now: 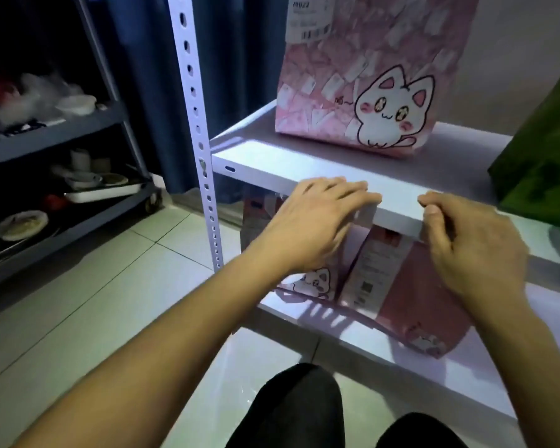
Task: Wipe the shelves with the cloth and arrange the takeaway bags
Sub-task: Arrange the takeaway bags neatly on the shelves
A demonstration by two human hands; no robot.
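Reaching toward the lower shelf (353, 337), both hands work at the top of a pink takeaway bag (411, 295) that stands under the front lip of the upper shelf (272, 163). In the single head view, the left hand (314, 221) is spread, fingers extended and slightly blurred, lying over the bag's top edge near the shelf lip; it grips nothing that I can make out. The right hand (472, 250) is curled, thumb pressed against the bent fingers, apparently pinching the bag's upper rim or a handle, though the pinched part is hidden behind the lip.

A second pink bag with a cat print (362, 85) stands upright on the upper shelf, well apart from the hands, and a green bag (540, 150) sits at the right edge of that shelf. No cloth is visible.

The pink bag looks like printed paper: probably light, stiff enough to stand, yet easy to crease or tear at the rim. A white receipt label (374, 270) runs down its face and could peel if rubbed. I judge the safest hold to be both sides of the upper rim or the handles, sliding it along the smooth shelf rather than squeezing the panels, since the contents may tip.
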